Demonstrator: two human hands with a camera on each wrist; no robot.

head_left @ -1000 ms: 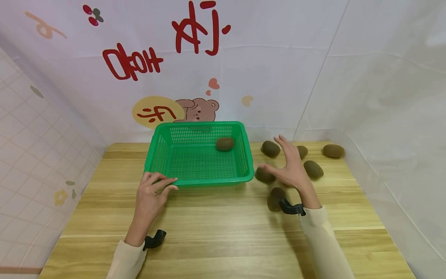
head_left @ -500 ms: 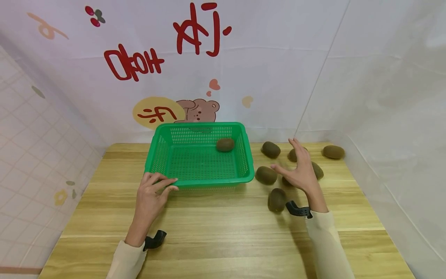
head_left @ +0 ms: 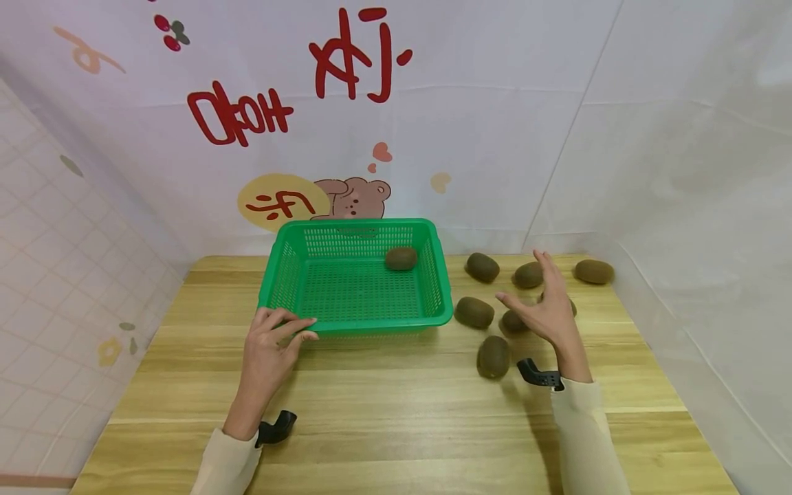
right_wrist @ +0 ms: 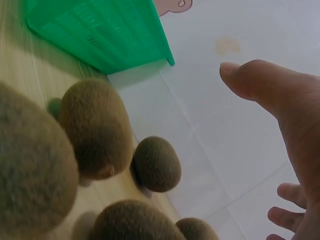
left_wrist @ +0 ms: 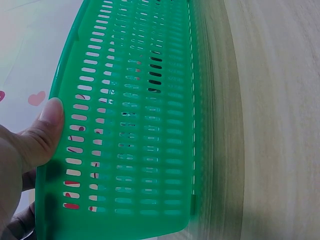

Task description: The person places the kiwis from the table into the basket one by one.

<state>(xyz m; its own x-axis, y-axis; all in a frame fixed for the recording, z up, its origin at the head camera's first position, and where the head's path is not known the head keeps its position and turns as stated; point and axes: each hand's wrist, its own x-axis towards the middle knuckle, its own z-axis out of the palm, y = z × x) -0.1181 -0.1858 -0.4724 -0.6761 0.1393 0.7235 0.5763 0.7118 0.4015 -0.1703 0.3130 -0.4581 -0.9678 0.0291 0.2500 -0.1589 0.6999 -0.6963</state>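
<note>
My left hand (head_left: 270, 349) holds a green plastic basket (head_left: 355, 323) by its near left corner. The thumb (left_wrist: 42, 132) lies against the outside of the wall in the left wrist view. One brown kiwi (head_left: 401, 258) lies inside, near the back right corner. My right hand (head_left: 551, 309) hovers over the loose kiwis with thumb and fingers spread, holding nothing. Beneath it is a kiwi (head_left: 513, 322), and another is mostly hidden behind the hand. In the right wrist view, a kiwi (right_wrist: 96, 129) sits well below the raised thumb (right_wrist: 255, 82).
Several more kiwis lie right of the basket, including one at the front (head_left: 493, 357) and one near the right wall (head_left: 595, 271). A wooden table (head_left: 396, 426) bears everything. A printed white sheet (head_left: 482, 124) hangs behind it.
My right hand has moved right, away from the basket and across the loose kiwis, still spread. It uncovers the kiwi beside the basket. The left hand stays on the basket.
</note>
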